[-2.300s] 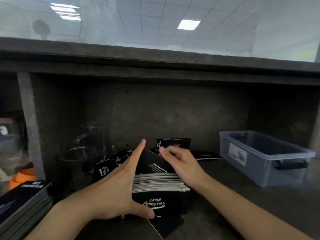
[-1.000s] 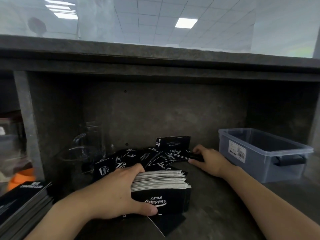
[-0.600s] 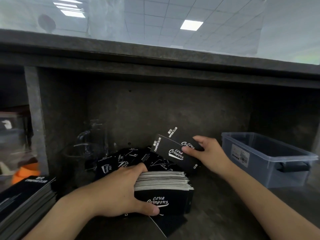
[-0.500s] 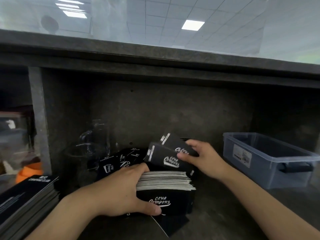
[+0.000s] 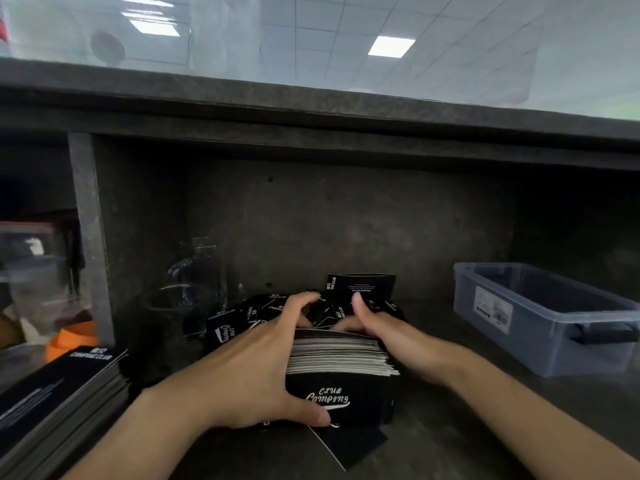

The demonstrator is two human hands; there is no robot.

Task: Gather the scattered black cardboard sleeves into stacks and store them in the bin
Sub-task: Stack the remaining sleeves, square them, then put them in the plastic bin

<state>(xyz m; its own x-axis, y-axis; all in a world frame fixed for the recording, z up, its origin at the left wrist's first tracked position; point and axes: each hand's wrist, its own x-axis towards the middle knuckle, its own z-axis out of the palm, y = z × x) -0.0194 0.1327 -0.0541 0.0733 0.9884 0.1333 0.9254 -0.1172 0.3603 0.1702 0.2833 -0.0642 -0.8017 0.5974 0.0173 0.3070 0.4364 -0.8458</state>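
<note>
Left hand (image 5: 252, 368) around stack (image 5: 341, 372) edge

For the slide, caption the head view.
Both hands, left and right, square a stack of black sleeves beside an empty bin.

Loose sleeves (image 5: 270, 311) lie behind the stack (image 5: 341, 358), bin (image 5: 540, 323) right.

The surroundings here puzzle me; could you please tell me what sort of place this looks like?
Probably the storage shelf under a café or shop counter. A dark counter slab overhangs a recess holding printed black cup sleeves, a glass jug and a plastic bin, with office-style ceiling panels above.
</note>
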